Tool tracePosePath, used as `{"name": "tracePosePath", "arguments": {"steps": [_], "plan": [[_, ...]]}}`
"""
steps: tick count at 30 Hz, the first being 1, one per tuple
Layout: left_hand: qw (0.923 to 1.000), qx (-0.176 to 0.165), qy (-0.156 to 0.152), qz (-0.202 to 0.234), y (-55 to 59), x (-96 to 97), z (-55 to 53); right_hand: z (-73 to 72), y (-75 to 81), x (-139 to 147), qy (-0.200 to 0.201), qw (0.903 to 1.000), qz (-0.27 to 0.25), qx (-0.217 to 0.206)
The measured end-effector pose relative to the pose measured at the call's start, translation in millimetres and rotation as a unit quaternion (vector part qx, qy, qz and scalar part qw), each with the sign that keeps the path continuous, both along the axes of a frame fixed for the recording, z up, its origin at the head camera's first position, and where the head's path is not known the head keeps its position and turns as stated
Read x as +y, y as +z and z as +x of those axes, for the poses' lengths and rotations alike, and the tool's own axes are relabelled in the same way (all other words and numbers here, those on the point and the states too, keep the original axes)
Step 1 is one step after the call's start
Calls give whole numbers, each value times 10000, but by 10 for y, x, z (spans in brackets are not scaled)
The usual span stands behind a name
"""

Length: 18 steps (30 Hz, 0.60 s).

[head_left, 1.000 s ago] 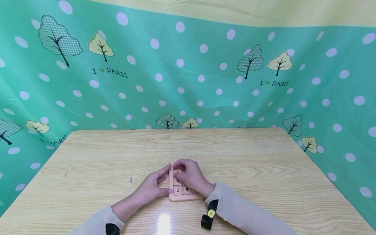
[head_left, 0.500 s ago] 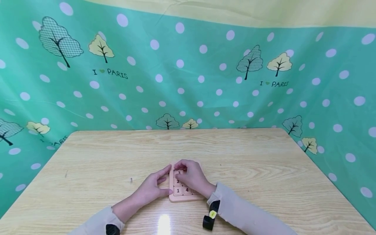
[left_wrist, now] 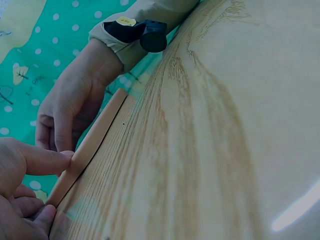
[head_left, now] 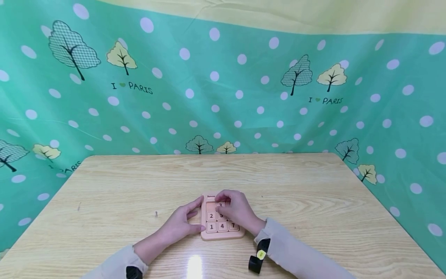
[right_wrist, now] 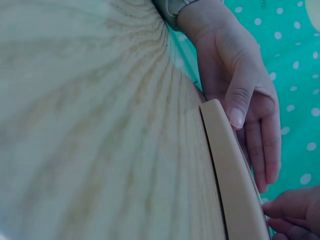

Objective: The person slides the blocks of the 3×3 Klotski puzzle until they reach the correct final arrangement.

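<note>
A pale pink number slide puzzle [head_left: 223, 236] lies on the table in the head view. My left hand [head_left: 178, 222] rests at its left edge, fingers mostly straight, with the thumb on the near part of the frame and the index finger by the far corner. My right hand [head_left: 240, 211] is over the puzzle's far rows; its bent thumb and index finger pinch the number 3 tile [head_left: 220, 205]. Left of that tile is a bare slot. The tiles 2 [head_left: 211, 216], 1 [head_left: 211, 227], 4 [head_left: 222, 226] and 7 [head_left: 233, 225] show; the right hand partly covers 5 and hides others.
The puzzle sits on a light wood-grain table [head_left: 139, 182]. Behind and beside it hangs a green dotted cloth [head_left: 244, 85] with printed trees. A black strap with a yellow-marked device [head_left: 260, 254] is on the right wrist, and a glare spot lies near the front edge.
My right hand has moved right with the number 3 tile, which has left the far-left slot and uncovered it. Tiles 5 and 7 have come into view. The left hand stays in place.
</note>
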State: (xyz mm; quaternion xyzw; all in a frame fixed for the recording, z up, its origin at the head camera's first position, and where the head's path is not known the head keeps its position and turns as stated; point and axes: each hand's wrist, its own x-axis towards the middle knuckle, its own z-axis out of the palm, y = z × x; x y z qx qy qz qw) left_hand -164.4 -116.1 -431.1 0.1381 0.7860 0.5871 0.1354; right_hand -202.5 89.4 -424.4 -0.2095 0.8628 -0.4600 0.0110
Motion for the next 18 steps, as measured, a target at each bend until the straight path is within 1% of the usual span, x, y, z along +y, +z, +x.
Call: {"name": "tracePosePath", "arguments": {"steps": [5,11,14,18], "plan": [[10000,-6,35,-30,1,-4,2,-7,-16,30,10,10000,-39,-15],[10000,-33,61,-49,3,-8,4,5,-36,71,138,9996,-256,-51],[10000,-43,52,-49,8,-8,8,29,-42,99,247,9987,-391,-224],[10000,-26,46,-55,18,-8,9,69,-28,119,443,9957,-522,-625]]}}
